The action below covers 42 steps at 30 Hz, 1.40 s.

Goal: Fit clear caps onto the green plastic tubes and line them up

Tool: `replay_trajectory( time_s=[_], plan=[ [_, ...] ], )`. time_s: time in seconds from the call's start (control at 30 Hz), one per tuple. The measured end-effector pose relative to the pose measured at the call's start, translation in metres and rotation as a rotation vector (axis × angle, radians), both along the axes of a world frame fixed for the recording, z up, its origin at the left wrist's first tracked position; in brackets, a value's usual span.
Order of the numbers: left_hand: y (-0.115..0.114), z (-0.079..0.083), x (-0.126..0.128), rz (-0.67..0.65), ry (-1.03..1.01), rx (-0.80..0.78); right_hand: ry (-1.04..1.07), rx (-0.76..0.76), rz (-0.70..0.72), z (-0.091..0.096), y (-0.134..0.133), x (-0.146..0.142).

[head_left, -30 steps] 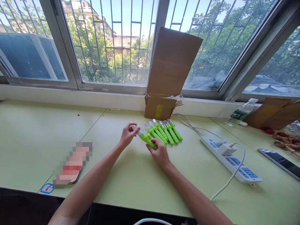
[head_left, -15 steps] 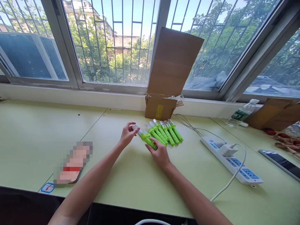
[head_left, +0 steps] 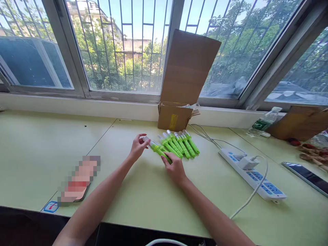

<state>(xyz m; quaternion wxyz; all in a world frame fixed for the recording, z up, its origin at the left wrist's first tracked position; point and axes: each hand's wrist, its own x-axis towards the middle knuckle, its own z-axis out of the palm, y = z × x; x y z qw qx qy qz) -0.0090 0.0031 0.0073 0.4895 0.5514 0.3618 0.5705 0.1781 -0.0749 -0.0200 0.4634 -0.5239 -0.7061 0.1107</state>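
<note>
A green stick with a clear cap (head_left: 156,149) is held between both my hands just above the pale green table (head_left: 143,191). My left hand (head_left: 137,147) pinches its clear capped end. My right hand (head_left: 175,167) grips its green lower end. Right beside it, several matching green sticks (head_left: 180,144) lie side by side in a row on the table, caps pointing toward the window.
An open cardboard box (head_left: 174,116) stands behind the row by the window sill. A white power strip (head_left: 253,177) with a plugged charger and cables lies to the right. A phone (head_left: 306,177), a water bottle (head_left: 263,122) and a blurred object (head_left: 78,179) also rest on the table.
Both hands and the held stick have sunk slightly toward the table, close against the left end of the row. Nothing else moved.
</note>
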Motion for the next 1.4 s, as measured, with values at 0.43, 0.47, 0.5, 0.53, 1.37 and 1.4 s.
replay_trajectory(
  time_s=[0.43,0.47,0.5,0.53,1.37,1.4],
  plan=[
    [-0.0002,-0.0008,0.0001,-0.006,0.000,-0.008,0.001,-0.002,-0.054,-0.0012,0.0000,0.0002],
    [0.0001,-0.0012,-0.0001,-0.003,0.000,-0.008,0.000,-0.013,-0.050,-0.0008,-0.0001,0.0003],
    [0.0005,-0.0017,-0.0002,-0.001,0.001,-0.010,0.000,-0.027,-0.040,-0.0006,0.0001,0.0004],
    [0.0009,-0.0022,-0.0003,0.000,0.003,-0.011,0.002,-0.041,-0.023,-0.0006,0.0004,0.0005],
    [-0.0005,-0.0036,0.0032,-0.007,0.008,-0.004,-0.001,-0.051,-0.028,0.0010,0.0000,-0.0011],
    [-0.0004,-0.0037,0.0030,-0.008,0.009,-0.004,-0.005,-0.052,-0.024,0.0004,0.0001,-0.0009]
  ],
)
